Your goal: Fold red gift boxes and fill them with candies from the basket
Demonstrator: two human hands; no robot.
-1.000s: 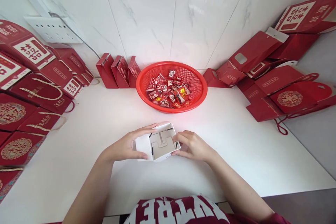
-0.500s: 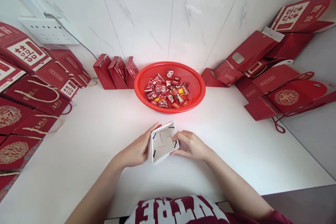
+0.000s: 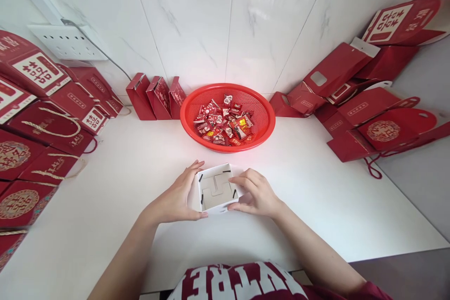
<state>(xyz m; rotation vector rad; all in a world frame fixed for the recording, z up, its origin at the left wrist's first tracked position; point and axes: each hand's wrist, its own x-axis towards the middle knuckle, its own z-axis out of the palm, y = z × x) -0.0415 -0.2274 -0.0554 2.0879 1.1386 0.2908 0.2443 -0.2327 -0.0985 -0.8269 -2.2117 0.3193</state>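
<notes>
Between my hands is a small white paper gift bag, its open top facing up at me. Short black cord ends stick out near its inner corners, and folded flaps form the bottom inside. My left hand is cupped around the left side, thumb at the near corner and fingers along the far side. The right wall is gripped by my right hand, fingertips over the rim and thumb outside. Just beyond the bag, a red plastic basket holds many red wrapped candies.
Red gift bags and boxes are stacked on the left, with more piled boxes on the right. Several narrow red boxes stand against the tiled wall. A power strip with a cable is mounted at upper left.
The bag has turned and squared up, its opening now wider toward me. My left hand has shifted left and spread around its side, while my right hand stays at the right wall.
</notes>
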